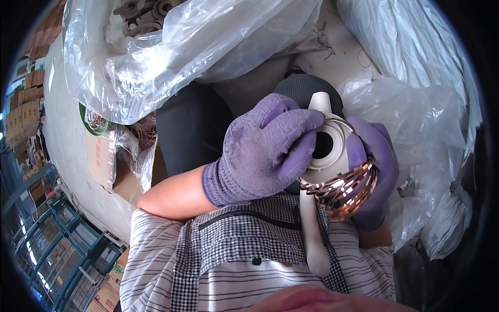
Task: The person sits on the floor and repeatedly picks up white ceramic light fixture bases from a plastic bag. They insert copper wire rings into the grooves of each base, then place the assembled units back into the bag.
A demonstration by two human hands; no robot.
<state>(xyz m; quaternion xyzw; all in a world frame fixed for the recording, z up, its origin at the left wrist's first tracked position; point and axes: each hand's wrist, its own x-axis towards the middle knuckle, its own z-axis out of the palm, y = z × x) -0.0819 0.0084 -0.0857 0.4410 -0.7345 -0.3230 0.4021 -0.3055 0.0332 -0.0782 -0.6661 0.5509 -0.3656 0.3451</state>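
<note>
A pale beige plastic pot-like part (328, 176) is between my hands, with a short spout pointing away from me and a long rounded handle running back toward my apron. Its round dark opening faces up, circled by a raised collar. My left hand (265, 148), in a purple knit glove, pinches at the left side of that collar, fingers bent. From the right side, my gloved right hand (378, 164) grips the part. A bunch of thin shiny copper-coloured rings (347, 193) hangs at the right hand and overlaps the pot's near side. Some right fingers are hidden.
A large clear plastic bag (208, 36) with several beige parts (143, 18) lies ahead to the left. White sheeting (416, 41) and more clear plastic (421, 156) are at the right. Left stand a cardboard box (101, 161), a green-rimmed container (86, 122) and blue-green metal racks (57, 255).
</note>
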